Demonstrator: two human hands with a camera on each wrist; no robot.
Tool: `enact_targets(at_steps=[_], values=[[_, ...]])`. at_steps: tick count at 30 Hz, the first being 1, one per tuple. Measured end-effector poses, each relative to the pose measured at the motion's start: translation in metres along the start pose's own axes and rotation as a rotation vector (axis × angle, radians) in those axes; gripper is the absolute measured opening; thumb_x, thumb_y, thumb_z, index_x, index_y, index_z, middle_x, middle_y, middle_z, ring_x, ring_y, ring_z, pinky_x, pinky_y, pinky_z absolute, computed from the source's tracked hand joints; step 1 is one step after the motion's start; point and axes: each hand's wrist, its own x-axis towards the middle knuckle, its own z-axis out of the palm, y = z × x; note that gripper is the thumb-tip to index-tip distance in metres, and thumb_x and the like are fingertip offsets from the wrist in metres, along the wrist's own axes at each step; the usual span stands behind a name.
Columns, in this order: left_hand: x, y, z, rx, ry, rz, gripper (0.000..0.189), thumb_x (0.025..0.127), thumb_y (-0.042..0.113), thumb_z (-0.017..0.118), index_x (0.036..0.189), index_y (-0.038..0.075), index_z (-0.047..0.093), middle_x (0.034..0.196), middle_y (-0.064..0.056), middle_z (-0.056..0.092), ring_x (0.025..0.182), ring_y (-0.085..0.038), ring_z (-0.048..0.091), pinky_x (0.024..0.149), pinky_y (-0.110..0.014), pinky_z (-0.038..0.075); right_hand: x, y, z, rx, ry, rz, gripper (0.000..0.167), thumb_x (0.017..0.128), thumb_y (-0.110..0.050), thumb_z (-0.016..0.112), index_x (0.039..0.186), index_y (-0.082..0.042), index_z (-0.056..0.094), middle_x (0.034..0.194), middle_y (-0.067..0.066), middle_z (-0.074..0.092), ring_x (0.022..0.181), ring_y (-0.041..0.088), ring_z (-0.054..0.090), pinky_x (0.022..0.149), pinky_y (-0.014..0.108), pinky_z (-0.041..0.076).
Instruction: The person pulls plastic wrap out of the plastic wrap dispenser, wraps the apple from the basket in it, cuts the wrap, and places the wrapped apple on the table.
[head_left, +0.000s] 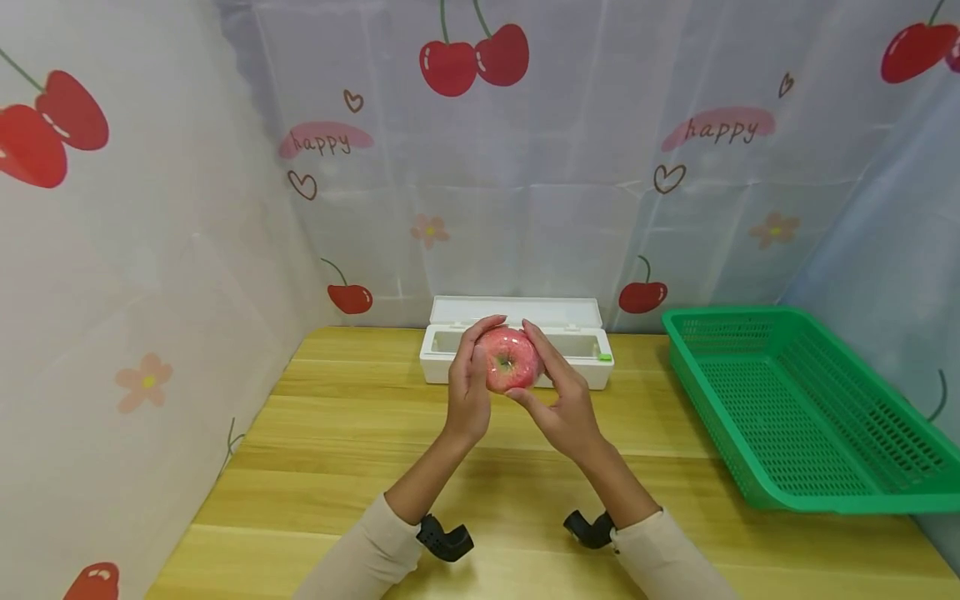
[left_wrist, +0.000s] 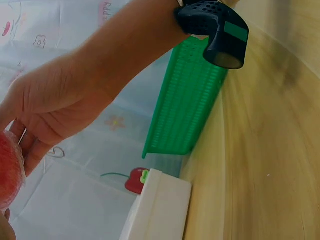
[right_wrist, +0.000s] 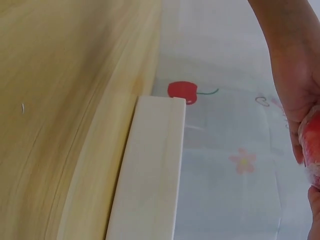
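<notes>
A red apple (head_left: 510,360) in shiny clear plastic film is held up between both hands, its stem hollow towards the head camera. My left hand (head_left: 469,393) grips it from the left side, and my right hand (head_left: 564,407) from the right, thumb at the lower edge. Behind the apple stands a long white box (head_left: 438,369), its lid (head_left: 517,312) raised and a small green piece (head_left: 605,357) at its right end. Loose film (left_wrist: 22,167) shows along the apple's edge in the left wrist view. Apple and hands hide the box's middle.
A green plastic basket (head_left: 708,429) with perforated walls stands on the right of the wooden table (head_left: 337,433). Cherry-printed curtains (head_left: 517,225) hang behind and at both sides. Each wrist wears a black camera mount (head_left: 446,540).
</notes>
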Motion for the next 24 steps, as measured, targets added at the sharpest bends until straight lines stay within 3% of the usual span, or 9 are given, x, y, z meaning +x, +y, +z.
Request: enact_targets(at_steps=[4, 10, 18, 24], values=[[0.0, -0.006, 0.0, -0.001, -0.025, 0.072, 0.053, 0.111, 0.04, 0.034, 0.144, 0.002, 0.047, 0.142, -0.014, 0.053, 0.127, -0.03, 0.052, 0.103, -0.034, 0.051, 0.0, 0.001, 0.002, 0.031, 0.058, -0.029, 0.08, 0.078, -0.007, 0.085, 0.147, 0.007, 0.046, 0.149, 0.023, 0.05, 0.133, 0.03, 0.054, 0.103, 0.031, 0.05], [-0.002, -0.01, 0.003, 0.038, -0.003, 0.136, 0.048, 0.112, 0.035, 0.034, 0.138, -0.001, 0.052, 0.132, -0.027, 0.055, 0.12, -0.03, 0.056, 0.098, -0.033, 0.053, -0.003, 0.004, 0.003, 0.001, 0.078, -0.023, 0.074, 0.089, -0.035, 0.074, 0.146, 0.006, 0.049, 0.142, 0.022, 0.057, 0.127, 0.027, 0.059, 0.097, 0.028, 0.053], [-0.004, -0.006, 0.011, 0.091, 0.036, 0.15, 0.05, 0.112, 0.037, 0.031, 0.133, -0.002, 0.054, 0.126, -0.018, 0.059, 0.112, -0.026, 0.059, 0.09, -0.03, 0.056, -0.004, 0.002, 0.0, -0.059, 0.035, -0.027, 0.072, 0.094, -0.039, 0.068, 0.148, 0.003, 0.047, 0.145, 0.02, 0.055, 0.126, 0.029, 0.059, 0.097, 0.026, 0.053], [-0.005, -0.008, 0.006, 0.072, 0.048, 0.087, 0.047, 0.111, 0.039, 0.034, 0.136, 0.005, 0.055, 0.129, -0.014, 0.06, 0.112, -0.027, 0.059, 0.09, -0.031, 0.057, -0.001, 0.003, -0.001, -0.038, -0.009, -0.039, 0.075, 0.094, -0.039, 0.069, 0.151, 0.003, 0.043, 0.15, 0.019, 0.05, 0.136, 0.033, 0.051, 0.107, 0.031, 0.046]])
